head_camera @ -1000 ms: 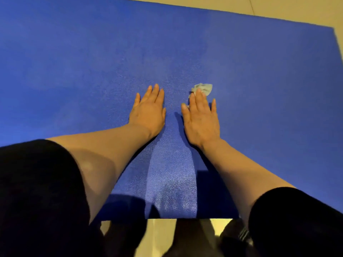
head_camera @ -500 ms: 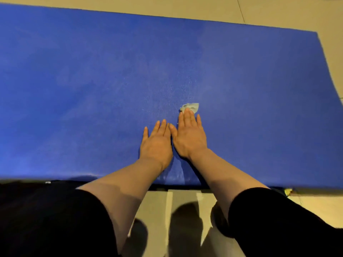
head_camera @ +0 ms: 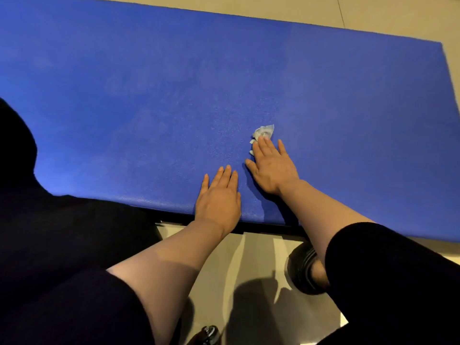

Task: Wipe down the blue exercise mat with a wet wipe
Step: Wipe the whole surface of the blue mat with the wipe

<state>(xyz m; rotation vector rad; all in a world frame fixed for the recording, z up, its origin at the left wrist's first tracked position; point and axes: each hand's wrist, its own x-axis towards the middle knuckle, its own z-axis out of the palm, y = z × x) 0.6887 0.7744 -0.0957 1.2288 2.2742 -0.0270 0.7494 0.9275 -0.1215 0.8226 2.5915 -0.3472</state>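
Note:
The blue exercise mat [head_camera: 149, 95] spreads across most of the view, and its near edge runs just in front of me. My right hand [head_camera: 271, 166] lies flat on the mat with straight fingers. Its fingertips press a small crumpled pale wet wipe [head_camera: 263, 131] against the surface; most of the wipe pokes out beyond them. My left hand [head_camera: 219, 197] rests flat on the mat near the front edge, palm down, fingers straight, holding nothing.
Beige tiled floor [head_camera: 373, 13] shows beyond the mat's far edge and below its near edge. A dark sandal and foot [head_camera: 306, 272] stand on the floor under my right forearm. My dark-clothed knee [head_camera: 62, 232] overlaps the mat's lower left.
Both hands have drawn back toward the mat's near edge. The right hand then slid forward and to the right with the wipe, away from the left hand.

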